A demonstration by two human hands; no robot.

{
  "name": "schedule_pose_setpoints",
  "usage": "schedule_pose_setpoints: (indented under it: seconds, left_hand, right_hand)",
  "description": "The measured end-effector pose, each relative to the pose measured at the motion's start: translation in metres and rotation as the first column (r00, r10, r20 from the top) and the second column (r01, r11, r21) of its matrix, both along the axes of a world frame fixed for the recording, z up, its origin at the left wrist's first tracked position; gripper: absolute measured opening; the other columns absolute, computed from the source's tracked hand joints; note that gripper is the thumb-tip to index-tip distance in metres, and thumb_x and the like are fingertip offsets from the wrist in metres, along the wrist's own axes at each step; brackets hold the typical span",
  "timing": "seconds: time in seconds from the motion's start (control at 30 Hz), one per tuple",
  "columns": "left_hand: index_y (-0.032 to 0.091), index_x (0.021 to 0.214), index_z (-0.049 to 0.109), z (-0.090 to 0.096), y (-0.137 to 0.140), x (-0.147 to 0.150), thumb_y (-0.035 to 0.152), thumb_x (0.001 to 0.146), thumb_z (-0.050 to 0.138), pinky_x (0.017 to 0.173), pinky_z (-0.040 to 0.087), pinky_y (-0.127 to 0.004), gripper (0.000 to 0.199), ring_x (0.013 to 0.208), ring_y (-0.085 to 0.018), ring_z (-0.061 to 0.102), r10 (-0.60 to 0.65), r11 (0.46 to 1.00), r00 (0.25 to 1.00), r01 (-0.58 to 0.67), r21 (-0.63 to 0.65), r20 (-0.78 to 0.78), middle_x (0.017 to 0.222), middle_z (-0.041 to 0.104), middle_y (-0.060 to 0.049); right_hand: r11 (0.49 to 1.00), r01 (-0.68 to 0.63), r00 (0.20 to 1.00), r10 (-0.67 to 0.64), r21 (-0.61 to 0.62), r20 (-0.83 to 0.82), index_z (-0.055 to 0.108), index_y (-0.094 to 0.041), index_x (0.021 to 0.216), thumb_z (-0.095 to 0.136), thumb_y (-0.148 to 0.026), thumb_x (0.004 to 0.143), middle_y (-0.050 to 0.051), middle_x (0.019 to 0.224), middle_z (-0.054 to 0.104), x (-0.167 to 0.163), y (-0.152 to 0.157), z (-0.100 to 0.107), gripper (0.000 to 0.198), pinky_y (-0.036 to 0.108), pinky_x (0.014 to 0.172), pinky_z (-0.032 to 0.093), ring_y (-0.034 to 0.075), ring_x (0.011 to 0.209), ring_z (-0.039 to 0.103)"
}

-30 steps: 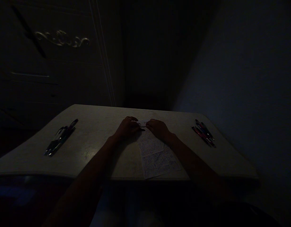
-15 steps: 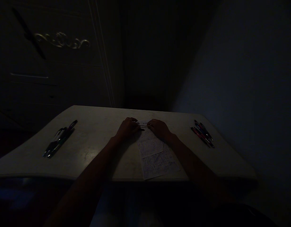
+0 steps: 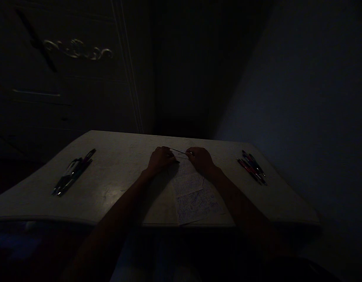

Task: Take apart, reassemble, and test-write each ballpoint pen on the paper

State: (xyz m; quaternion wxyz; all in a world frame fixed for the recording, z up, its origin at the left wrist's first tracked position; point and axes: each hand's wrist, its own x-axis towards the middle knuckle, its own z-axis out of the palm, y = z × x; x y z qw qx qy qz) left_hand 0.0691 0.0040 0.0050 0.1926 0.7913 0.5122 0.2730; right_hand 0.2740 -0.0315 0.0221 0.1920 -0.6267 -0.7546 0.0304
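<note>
My left hand (image 3: 160, 159) rests on the upper end of some scribbled paper sheets (image 3: 192, 201), its fingers curled. A small dark tip pokes out below these fingers, too dim to identify. Across from it, my right hand (image 3: 200, 158) pinches the end of a thin dark rod (image 3: 177, 150). This rod spans the gap between both hands, slanting from upper left to lower right; its left end meets the fingers of my left hand. Dense blue handwriting or drawing covers the overlapping sheets, which reach down to the table's near edge.
On the pale table (image 3: 119, 168), a bunch of pens (image 3: 73, 172) lies at the left and another group of pens (image 3: 251, 167) at the right. A dark cabinet with an ornate handle (image 3: 77, 49) stands behind at left. A bluish wall (image 3: 301, 98) rises at right.
The thin dark rod was nearly level and low between my fingers; now its left end is raised and more of it shows. My right hand has shifted slightly to the right.
</note>
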Motion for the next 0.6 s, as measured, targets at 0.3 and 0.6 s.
schedule_pose_setpoints:
  seconds: [0.3,0.6]
  left_hand:
    - [0.02,0.105,0.081,0.005,0.001,-0.001,0.014,0.089,0.058,0.101,0.05,-0.043,0.028,0.118,-0.033,0.064,-0.101,0.992,0.969,0.117,0.055,-0.226,0.13,0.069,-0.014]
    - [0.021,0.09,0.081,0.0,0.026,-0.006,0.018,0.084,0.064,0.093,0.052,-0.032,0.018,0.103,-0.025,0.072,-0.275,0.96,0.961,0.272,-0.057,-0.037,0.11,0.078,-0.008]
  right_hand:
    - [0.992,0.125,0.982,-0.129,-0.035,-0.136,0.079,-0.022,0.102,0.058,-0.029,0.096,0.007,0.098,0.08,0.002,0.001,0.001,0.023,0.03,0.079,0.049,0.022,0.088,0.072]
    - [0.991,0.12,0.98,-0.127,-0.054,-0.156,0.079,-0.022,0.101,0.058,-0.027,0.094,0.008,0.103,0.08,0.004,0.004,-0.002,0.023,0.031,0.081,0.049,0.023,0.092,0.073]
